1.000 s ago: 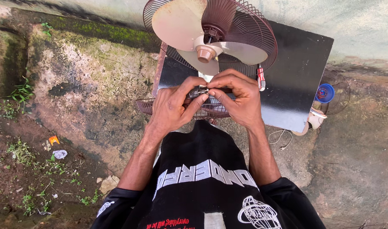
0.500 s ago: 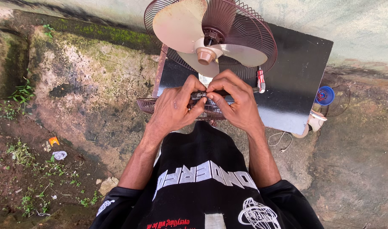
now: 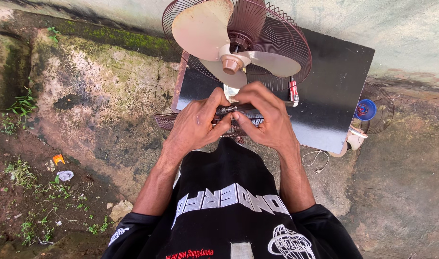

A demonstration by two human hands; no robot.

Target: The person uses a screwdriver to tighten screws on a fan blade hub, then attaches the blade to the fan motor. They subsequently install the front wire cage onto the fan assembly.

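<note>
- Small dark metal part [image 3: 227, 110]: pinched between both your hands, just below the fan blades [image 3: 214, 36].
- Your left hand [image 3: 195, 125] and right hand [image 3: 269, 120] meet fingertip to fingertip, clamped on it.
- Beneath lies a dark board [image 3: 332, 81]; a red-handled screwdriver [image 3: 293, 90] rests on it.

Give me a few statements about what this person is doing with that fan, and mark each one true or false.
1. Both hands meet on a small dark part just below the fan blades. True: the left hand and right hand pinch the small dark part between their fingers.
2. The fan blades are covered by a front grille. False: they are bare, with only the rear grille behind them.
3. A red-handled screwdriver lies on the dark board. True.
4. The blue cap sits on the left, among the weeds. False: it is on the right, past the board's edge.
5. The fan blades are bright blue. False: they are cream-coloured.
</note>
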